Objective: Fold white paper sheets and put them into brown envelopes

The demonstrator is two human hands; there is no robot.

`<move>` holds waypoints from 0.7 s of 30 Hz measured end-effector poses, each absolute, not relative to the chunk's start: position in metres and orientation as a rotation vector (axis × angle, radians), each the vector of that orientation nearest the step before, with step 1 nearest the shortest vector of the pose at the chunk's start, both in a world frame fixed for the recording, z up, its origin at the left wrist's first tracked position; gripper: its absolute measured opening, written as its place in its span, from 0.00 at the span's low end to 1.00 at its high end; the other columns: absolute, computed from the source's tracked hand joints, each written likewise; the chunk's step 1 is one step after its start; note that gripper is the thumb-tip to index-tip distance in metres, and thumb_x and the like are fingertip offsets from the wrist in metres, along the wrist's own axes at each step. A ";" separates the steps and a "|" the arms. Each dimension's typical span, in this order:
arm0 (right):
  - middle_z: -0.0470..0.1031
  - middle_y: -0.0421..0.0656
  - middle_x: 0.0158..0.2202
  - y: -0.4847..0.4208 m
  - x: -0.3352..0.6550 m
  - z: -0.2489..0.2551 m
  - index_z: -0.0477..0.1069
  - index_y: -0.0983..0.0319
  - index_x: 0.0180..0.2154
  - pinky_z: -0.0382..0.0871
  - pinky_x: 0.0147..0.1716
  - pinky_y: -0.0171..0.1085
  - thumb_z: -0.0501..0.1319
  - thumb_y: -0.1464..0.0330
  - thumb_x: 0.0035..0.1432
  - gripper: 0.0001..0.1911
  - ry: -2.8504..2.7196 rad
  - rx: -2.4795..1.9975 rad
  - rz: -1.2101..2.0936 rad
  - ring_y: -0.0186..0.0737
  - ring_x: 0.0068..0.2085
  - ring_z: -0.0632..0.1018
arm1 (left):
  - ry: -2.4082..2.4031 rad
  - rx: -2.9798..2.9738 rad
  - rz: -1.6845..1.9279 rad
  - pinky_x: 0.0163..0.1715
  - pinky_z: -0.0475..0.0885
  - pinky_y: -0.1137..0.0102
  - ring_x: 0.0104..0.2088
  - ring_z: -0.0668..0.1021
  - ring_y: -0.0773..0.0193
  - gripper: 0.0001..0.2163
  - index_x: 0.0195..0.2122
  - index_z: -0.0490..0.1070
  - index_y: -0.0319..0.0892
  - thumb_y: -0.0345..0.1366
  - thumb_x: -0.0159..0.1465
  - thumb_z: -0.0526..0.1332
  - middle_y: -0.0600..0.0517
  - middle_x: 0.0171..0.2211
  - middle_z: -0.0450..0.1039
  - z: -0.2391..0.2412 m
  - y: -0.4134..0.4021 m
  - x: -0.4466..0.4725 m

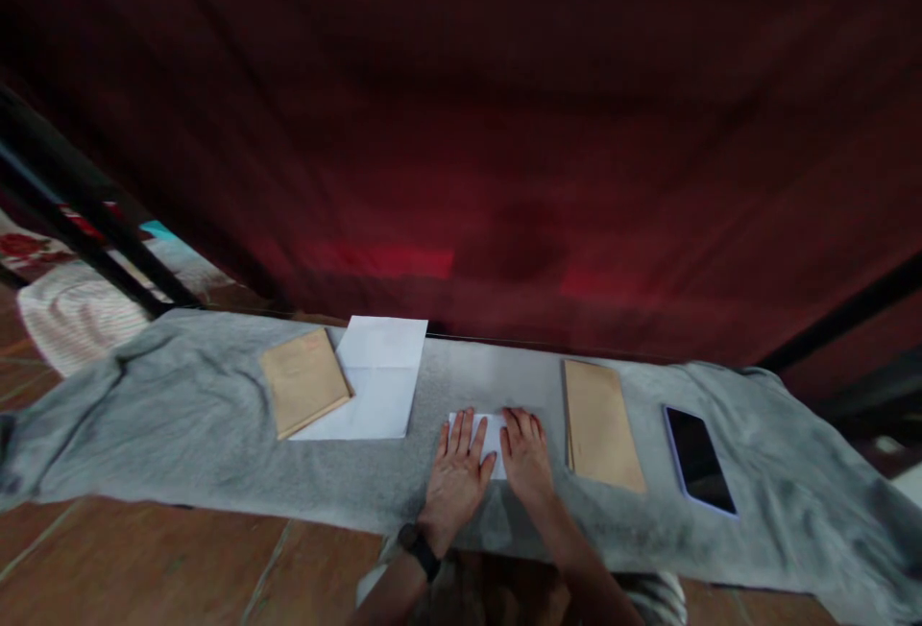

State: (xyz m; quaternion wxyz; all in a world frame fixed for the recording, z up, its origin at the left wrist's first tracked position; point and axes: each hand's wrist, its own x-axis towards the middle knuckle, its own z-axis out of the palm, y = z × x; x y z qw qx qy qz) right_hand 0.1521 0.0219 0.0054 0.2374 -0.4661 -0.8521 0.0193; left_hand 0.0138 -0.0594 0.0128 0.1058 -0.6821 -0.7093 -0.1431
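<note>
My left hand (456, 472) and my right hand (527, 453) lie flat side by side on a small folded white paper (496, 434), fingers stretched out and pressing it onto the grey cloth (187, 415). Most of the paper is hidden under my hands. A dark watch sits on my left wrist. To the right of my right hand lies a stack of brown envelopes (601, 424).
A brown envelope (303, 381) overlaps a sheet of white paper (378, 376) to the left. A phone (697, 460) lies face up at the right. A dark red curtain (461, 146) hangs behind the cloth. Tiled floor shows below.
</note>
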 end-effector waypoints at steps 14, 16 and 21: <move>0.68 0.50 0.62 0.009 0.159 0.005 0.67 0.64 0.59 0.57 0.64 0.48 0.44 0.72 0.70 0.22 -2.390 -1.113 0.053 0.43 0.64 0.65 | -2.059 -2.063 -0.451 0.67 0.54 0.51 0.68 0.60 0.51 0.28 0.69 0.54 0.46 0.46 0.69 0.52 0.43 0.69 0.56 0.021 -0.063 0.015; 0.65 0.49 0.65 -0.002 0.159 0.003 0.65 0.64 0.62 0.56 0.65 0.49 0.43 0.71 0.70 0.24 -2.431 -1.088 0.084 0.43 0.66 0.63 | -2.068 -2.069 -0.439 0.67 0.54 0.51 0.69 0.59 0.51 0.27 0.69 0.53 0.46 0.42 0.69 0.52 0.44 0.69 0.55 0.019 -0.063 0.014; 0.59 0.51 0.68 -0.015 0.165 0.001 0.60 0.64 0.65 0.56 0.65 0.52 0.47 0.64 0.71 0.25 -2.403 -1.205 0.081 0.47 0.68 0.60 | -2.075 -2.048 -0.507 0.68 0.53 0.55 0.68 0.60 0.56 0.26 0.69 0.52 0.43 0.41 0.71 0.50 0.45 0.69 0.56 0.013 -0.066 0.009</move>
